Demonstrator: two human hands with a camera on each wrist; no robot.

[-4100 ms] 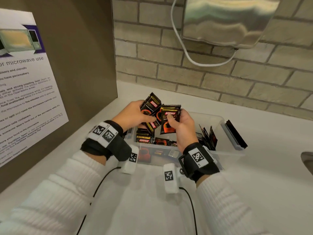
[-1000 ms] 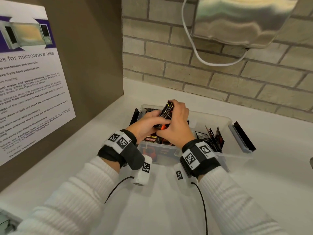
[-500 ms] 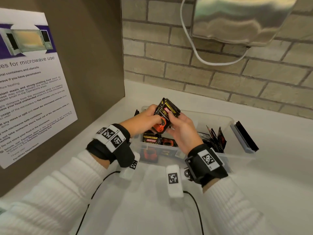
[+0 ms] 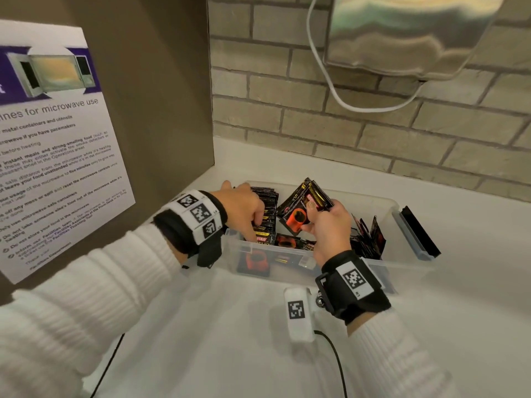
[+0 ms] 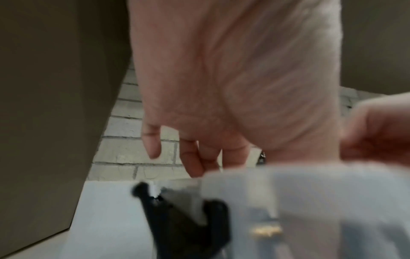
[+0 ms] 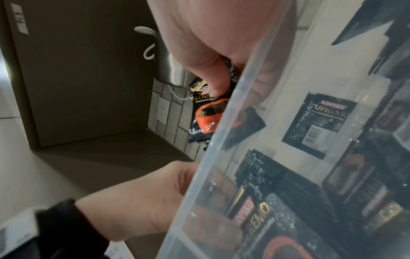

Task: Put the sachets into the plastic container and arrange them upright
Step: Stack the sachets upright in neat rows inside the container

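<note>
A clear plastic container stands on the white counter. My right hand pinches a small bundle of black-and-orange sachets just above its middle; the right wrist view shows the thumb on that bundle of sachets. My left hand reaches down into the container's left end, its straight fingers against an upright stack of sachets. Through the container wall those left fingers touch a sachet. More sachets lie flat on the bottom, and a few stand at the right.
A brown panel with a microwave poster closes off the left side. Behind is a brick wall with a metal dispenser and a white cable. A black latch sticks out at the container's right end. Bare counter lies in front.
Half a second ago both hands held the bundle above the container. The left hand has let go and dropped into the left end; the right hand keeps the bundle.
</note>
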